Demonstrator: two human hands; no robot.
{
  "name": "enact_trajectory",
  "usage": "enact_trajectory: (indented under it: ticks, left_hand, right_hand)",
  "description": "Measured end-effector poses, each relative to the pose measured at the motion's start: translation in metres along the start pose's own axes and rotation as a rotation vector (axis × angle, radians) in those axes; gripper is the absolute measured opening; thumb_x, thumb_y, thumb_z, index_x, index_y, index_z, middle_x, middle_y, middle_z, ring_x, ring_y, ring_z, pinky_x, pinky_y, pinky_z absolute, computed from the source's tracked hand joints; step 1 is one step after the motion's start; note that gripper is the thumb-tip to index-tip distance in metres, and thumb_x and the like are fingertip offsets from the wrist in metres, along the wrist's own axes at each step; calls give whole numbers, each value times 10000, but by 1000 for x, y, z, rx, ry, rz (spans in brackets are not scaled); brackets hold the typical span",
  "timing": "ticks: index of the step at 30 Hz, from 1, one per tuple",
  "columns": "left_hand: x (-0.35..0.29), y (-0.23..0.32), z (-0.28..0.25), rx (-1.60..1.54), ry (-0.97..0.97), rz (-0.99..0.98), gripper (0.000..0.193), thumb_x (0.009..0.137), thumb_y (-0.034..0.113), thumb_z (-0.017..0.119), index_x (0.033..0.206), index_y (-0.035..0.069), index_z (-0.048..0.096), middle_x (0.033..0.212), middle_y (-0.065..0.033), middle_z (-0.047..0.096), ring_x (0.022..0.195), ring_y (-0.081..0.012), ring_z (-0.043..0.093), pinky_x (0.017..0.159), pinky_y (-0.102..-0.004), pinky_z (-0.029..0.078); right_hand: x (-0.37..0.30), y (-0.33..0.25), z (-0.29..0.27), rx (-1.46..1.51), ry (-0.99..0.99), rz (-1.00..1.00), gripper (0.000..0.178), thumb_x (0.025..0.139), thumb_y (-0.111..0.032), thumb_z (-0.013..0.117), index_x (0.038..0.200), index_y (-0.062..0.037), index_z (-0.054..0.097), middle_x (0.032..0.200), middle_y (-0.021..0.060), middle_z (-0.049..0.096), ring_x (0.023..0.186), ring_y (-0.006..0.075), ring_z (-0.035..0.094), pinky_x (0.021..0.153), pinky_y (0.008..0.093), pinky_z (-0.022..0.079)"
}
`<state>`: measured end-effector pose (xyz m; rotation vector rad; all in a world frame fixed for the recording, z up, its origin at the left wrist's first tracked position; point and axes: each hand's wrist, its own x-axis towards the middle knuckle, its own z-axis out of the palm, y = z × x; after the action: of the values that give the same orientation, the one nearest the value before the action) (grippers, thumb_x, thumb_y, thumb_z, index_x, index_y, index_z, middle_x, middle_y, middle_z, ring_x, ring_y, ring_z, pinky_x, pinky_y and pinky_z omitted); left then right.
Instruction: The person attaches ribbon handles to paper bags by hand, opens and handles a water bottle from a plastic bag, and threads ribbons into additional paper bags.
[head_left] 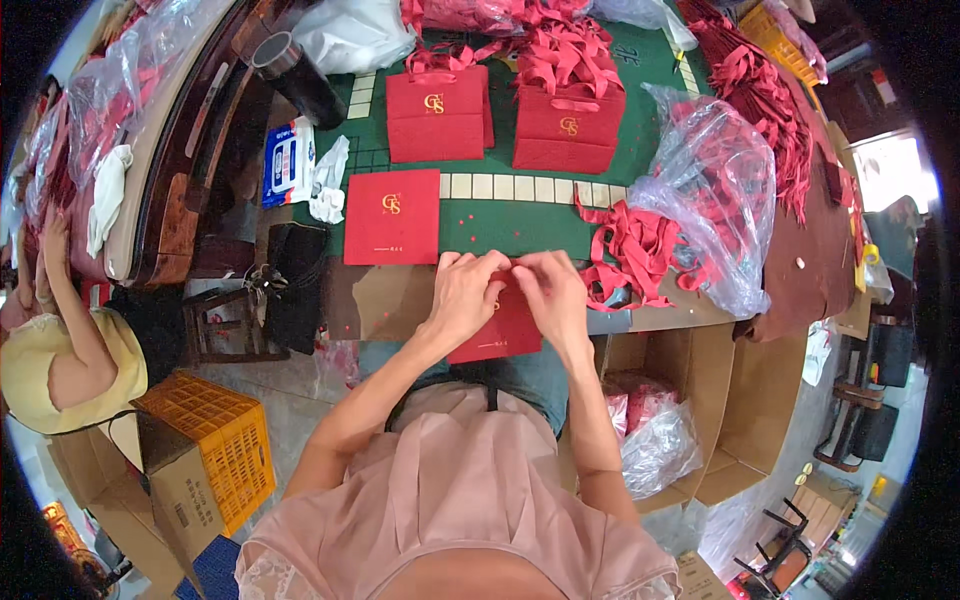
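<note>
A flat red gift bag with gold print hangs over the table's near edge, above my lap. At its top edge my left hand is closed, with thumb and fingers pinched on the bag. My right hand is pinched close beside it at the same edge. Whatever small piece lies between the right fingertips is hidden. Another flat red bag lies on the table to the left of my hands. A heap of loose red ribbon handles sits to the right of my right hand.
Finished-looking red bags with ribbon handles stand at the back. A clear plastic bag of red ribbons lies right. Left are a wipes pack and black tumbler. Below are cardboard boxes and an orange crate. Another person sits left.
</note>
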<state>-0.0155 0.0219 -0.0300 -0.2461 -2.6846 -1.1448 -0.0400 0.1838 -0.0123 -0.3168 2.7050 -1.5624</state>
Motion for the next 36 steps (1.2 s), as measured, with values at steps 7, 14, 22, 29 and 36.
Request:
enact_trajectory:
  ticks: [7, 14, 22, 29, 36]
  left_hand:
    - [-1, 9, -12, 95, -113, 149, 209, 775, 26, 708, 946, 108, 621, 831, -33, 667, 831, -238, 587, 858, -416, 388]
    - [0, 11, -13, 175, -59, 320, 199, 765, 24, 608, 945, 109, 607, 785, -29, 614, 862, -240, 550, 856, -406, 383]
    - [2, 7, -17, 115, -49, 235, 157, 776, 107, 729, 887, 116, 618, 820, -20, 654, 859, -228, 562, 912, -410, 355]
    - [5, 5, -24, -80, -173, 108, 165, 753, 126, 767, 862, 132, 643, 753, 3, 632, 804, -203, 556, 901, -396, 354]
    - [7, -5, -21, 0, -36, -84, 167, 766, 171, 768, 869, 130, 644, 790, -11, 657, 796, -253, 587, 864, -411, 376]
  right_hand:
    - [24, 11, -25, 23, -267, 87, 182, 872, -200, 710, 882, -18, 724, 783, 129, 605, 707, 240, 626, 665, 365, 487]
    - [30, 27, -32, 76, -512, 85, 166, 848, -171, 707, 851, -9, 745, 774, 114, 690, 694, 165, 640, 630, 329, 493]
    - [32, 47, 0, 248, -493, 393, 167, 804, -170, 721, 791, -4, 738, 606, 6, 630, 597, 75, 565, 558, 254, 448]
    - [40, 50, 19, 164, -56, 358, 266, 811, -266, 715, 801, -1, 730, 662, 81, 682, 630, 124, 635, 615, 312, 498]
    - [34, 37, -24, 42, -46, 162, 295, 931, -272, 659, 999, 6, 734, 839, 167, 671, 775, 265, 655, 695, 348, 494]
